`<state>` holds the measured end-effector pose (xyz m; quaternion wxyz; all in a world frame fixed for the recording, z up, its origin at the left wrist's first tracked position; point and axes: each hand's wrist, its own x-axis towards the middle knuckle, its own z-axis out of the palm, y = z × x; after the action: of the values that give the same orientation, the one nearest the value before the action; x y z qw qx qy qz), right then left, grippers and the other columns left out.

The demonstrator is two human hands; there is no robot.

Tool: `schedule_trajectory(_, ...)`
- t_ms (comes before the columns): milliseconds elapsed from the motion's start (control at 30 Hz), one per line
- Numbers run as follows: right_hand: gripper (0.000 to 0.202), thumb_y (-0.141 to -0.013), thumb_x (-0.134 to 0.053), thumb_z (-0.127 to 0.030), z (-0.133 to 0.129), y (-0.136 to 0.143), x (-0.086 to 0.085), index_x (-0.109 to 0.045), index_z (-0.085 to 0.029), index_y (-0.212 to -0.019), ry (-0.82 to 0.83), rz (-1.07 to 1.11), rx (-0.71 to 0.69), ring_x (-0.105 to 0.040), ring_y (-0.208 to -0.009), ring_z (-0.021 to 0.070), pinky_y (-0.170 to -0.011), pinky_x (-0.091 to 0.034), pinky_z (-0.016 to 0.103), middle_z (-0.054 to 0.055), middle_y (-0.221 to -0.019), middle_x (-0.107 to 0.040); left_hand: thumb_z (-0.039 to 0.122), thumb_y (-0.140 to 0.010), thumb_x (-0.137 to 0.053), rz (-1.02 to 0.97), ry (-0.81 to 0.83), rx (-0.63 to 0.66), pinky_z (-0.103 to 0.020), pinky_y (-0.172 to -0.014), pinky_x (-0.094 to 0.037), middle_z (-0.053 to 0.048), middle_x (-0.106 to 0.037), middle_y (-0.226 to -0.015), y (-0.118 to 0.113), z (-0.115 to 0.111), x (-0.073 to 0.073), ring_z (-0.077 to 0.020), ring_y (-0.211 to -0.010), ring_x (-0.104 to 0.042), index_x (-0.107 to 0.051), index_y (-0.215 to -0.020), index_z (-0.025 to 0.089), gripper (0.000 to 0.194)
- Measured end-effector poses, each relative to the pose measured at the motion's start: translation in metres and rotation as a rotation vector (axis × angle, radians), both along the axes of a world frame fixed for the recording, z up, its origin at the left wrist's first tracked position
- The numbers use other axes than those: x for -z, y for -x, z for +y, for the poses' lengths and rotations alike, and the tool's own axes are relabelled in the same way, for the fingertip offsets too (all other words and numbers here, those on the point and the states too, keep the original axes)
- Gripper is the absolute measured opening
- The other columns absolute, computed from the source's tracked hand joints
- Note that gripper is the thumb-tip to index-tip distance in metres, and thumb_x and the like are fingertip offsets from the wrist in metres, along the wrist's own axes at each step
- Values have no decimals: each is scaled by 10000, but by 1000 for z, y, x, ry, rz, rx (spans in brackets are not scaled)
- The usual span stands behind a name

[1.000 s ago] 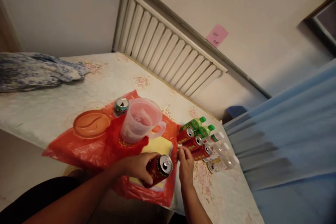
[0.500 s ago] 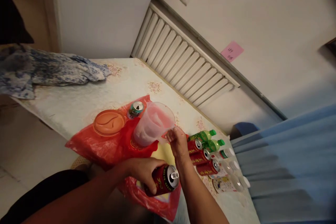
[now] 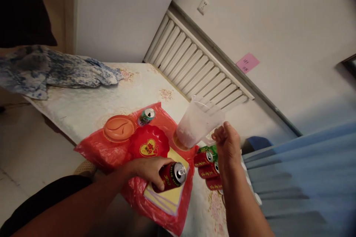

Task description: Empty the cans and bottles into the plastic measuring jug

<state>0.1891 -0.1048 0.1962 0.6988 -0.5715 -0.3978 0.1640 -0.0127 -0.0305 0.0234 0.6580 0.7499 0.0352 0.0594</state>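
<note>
My left hand (image 3: pixel 151 172) is wrapped round a dark red drink can (image 3: pixel 172 176), its opened top turned to the right with something small and clear at the opening. In my right hand (image 3: pixel 228 139) is the handle of a translucent plastic pitcher (image 3: pixel 198 120), tilted and held above the table, with a little brownish liquid at its bottom. Beneath and left of the pitcher lies a red scalloped plate (image 3: pixel 150 142) with a gold heart emblem. An orange round lid (image 3: pixel 119 127) and a small green can (image 3: pixel 146 116) stand beyond the plate on a red plastic bag (image 3: pixel 94 146).
Several red cans (image 3: pixel 205 172) and green bottles stand at the right, partly behind my right forearm. A yellow sheet (image 3: pixel 164 196) lies on the bag. Patterned cloth (image 3: pixel 75 70) is bunched at the table's far left. A radiator (image 3: pixel 191 55) runs along the wall, and a blue curtain (image 3: pixel 306 177) hangs at right.
The pitcher has moved up and right with my right hand, away from over the red plate, whose emblem now shows. My left hand still holds the can, shifted slightly up.
</note>
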Motion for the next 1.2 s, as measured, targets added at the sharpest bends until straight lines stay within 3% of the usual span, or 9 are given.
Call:
schedule_trajectory(133,481,-757,-743,-431,-23,-15,-23,-357,-227,-554,54,-61,22,-263,-414,59,-428,-308,225,-115,-472,-269,165,-529,-774,-59,38,-133,-347,-976,-503,-24,-685,-1274,3,9,-2,-315,-1193,-608,-562,-1341,232,842)
schedule_trajectory(267,503,-699,-809,-425,-46,-22,-36,-388,-207,-532,136,-79,49,-263,-400,44,-400,-283,199,-113,-447,-286,151,-558,-738,-65,18,-298,-347,-922,-524,-52,-696,-1247,2,18,0,-318,-1159,-629,-541,-1357,218,826)
schedule_trajectory(433,500,-604,-852,-462,-66,-24,-37,-433,-204,-516,249,-84,83,-252,-375,34,-360,-210,186,-110,-438,-304,154,-588,-739,-157,29,-408,-355,-917,-526,-73,-676,-1272,-8,28,13,-311,-1155,-629,-526,-1350,212,794)
schedule_trajectory(600,443,-697,-791,-494,-80,-26,-30,-491,-194,-570,376,-184,61,-236,-384,38,-377,-182,184,-105,-438,-306,163,-633,-730,-225,70,-423,-345,-909,-530,-68,-679,-1242,-11,30,14,-277,-1130,-639,-544,-1291,202,684)
schedule_trajectory(800,358,-739,-764,-500,-83,-18,-27,-660,-189,-883,505,-339,-3,-282,-408,61,-396,-218,194,-98,-489,-376,158,-626,-741,-240,80,-469,-377,-994,-494,-75,-662,-1280,-10,31,12,-276,-1192,-614,-532,-1293,216,701)
schedule_trajectory(1200,296,-767,-695,-467,-63,0,-34,-705,-178,-834,664,-773,-40,-469,-565,118,-509,-358,223,-11,-646,-579,100,-599,-680,-285,-2,-584,-359,-995,-489,-54,-682,-1244,-12,35,17,-258,-1160,-630,-573,-1232,232,656)
